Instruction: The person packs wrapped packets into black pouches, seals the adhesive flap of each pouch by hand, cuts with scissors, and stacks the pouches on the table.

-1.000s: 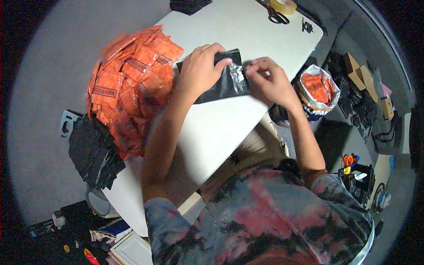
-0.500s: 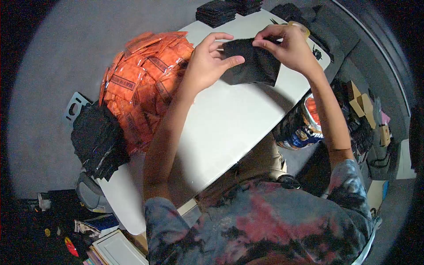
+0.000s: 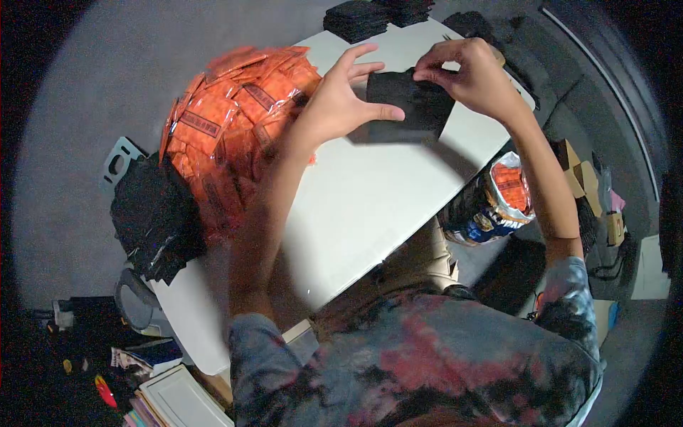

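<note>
A flat, roughly square black cloth-like piece (image 3: 409, 107) hangs over the far part of the white table (image 3: 356, 206); whether it is a pouch or a single sheet I cannot tell. Its top edge is pinched between the thumb and fingers of my right hand (image 3: 473, 80). On the other side, my left hand (image 3: 341, 99) is open with fingers spread, its thumb tip overlapping the piece's left part. Close beyond my left hand lies a big heap of orange packets in clear plastic (image 3: 220, 121), some with dark printed labels.
Stacks of black pieces (image 3: 356, 21) stand at the table's far end. A black pile (image 3: 153, 213) lies at the left edge. Below the table's right side stands a printed bag (image 3: 487, 213) holding orange packets. Cardboard pieces (image 3: 580, 171) lie further right.
My left fingers have spread and come off the black piece's upper left edge. My right hand keeps its pinch. The view has shifted slightly.
</note>
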